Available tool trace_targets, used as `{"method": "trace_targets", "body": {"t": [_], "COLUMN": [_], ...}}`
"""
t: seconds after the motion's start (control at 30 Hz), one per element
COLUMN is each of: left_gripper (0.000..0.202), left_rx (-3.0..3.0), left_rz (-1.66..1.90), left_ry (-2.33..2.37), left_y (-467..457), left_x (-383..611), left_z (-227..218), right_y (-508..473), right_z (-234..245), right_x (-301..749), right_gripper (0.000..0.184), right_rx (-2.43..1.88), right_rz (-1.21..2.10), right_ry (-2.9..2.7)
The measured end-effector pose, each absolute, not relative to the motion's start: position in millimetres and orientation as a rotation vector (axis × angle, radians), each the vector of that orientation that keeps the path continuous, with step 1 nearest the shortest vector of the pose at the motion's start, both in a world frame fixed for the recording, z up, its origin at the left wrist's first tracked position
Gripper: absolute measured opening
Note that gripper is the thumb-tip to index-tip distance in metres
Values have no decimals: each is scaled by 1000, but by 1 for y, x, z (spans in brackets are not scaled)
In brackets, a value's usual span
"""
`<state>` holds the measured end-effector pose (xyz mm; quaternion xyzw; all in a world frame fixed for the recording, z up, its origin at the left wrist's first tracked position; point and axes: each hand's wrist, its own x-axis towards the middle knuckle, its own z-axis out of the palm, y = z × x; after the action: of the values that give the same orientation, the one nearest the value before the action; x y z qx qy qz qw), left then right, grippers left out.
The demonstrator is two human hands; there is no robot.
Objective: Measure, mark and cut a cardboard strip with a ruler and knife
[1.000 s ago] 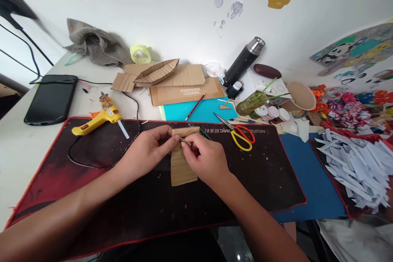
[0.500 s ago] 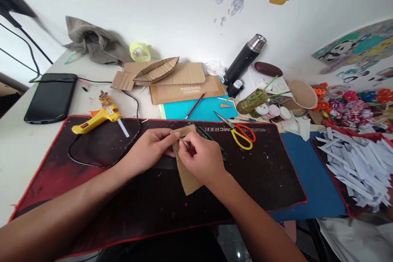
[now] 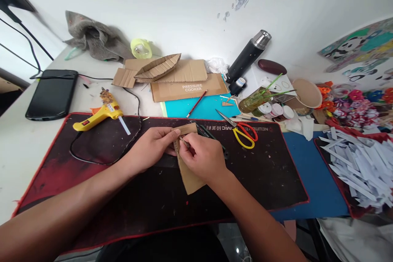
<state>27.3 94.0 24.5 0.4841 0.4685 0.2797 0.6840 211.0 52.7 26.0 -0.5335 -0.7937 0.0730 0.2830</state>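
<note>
Both hands meet over a dark desk mat (image 3: 270,176). My left hand (image 3: 150,147) pinches the top left edge of a small brown cardboard strip (image 3: 189,180), fingers closed on it. My right hand (image 3: 202,157) lies over the strip's right side and holds a thin pencil-like tool (image 3: 185,142) between finger and thumb, its tip on the cardboard near the top. The strip hangs tilted, its lower end toward me and to the right.
Yellow-handled scissors (image 3: 242,133) lie right of my hands, a yellow glue gun (image 3: 98,115) with its cord to the left. Behind are flat cardboard pieces (image 3: 187,86), a cardboard boat shape (image 3: 158,67), a black flask (image 3: 248,55), a phone (image 3: 50,94), paint pots (image 3: 272,110) and white paper strips (image 3: 359,163).
The cardboard strip has turned from lying straight to a tilt, lower end swinging right. Both hands shifted slightly with it; the right hand's tool stays on the strip's upper part.
</note>
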Motion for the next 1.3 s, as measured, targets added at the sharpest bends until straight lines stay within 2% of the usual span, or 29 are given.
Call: {"method": "trace_targets", "body": {"t": [0.13,0.37,0.47,0.57,0.7,0.93,1.07,1.3], "left_gripper": [66,68,64,59,56,55,56,54], "left_rx": [1086,1174,1240,1313,1365,1369,1302,1231], "left_rz": [619,608,618,645,647,434,418,460], "left_ry": [1053,1034,1029,1036,1023,1021,1040,1065], "left_y": [94,96,94,89,87,110,111,104], "left_x": [29,25,24,25,26,12,15,22], "left_z": [22,25,24,23,26,32,28,21], "right_y": [53,55,57,58,59,55,54,55], "right_z": [24,26,28,30,33,30,21,10], "right_x": [210,212,214,217,219,218,215,213], "right_gripper": [33,20,23,17,10,28,32,33], "right_rx": [-1409,-1517,-1558,-1579,-1586,-1418,-1352,-1376], "right_rz": [191,562,690,738,639,390,200,235], "right_ry": [-2134,-1811,-1722,-1762,-1889,-2145,-2185,-2169]}}
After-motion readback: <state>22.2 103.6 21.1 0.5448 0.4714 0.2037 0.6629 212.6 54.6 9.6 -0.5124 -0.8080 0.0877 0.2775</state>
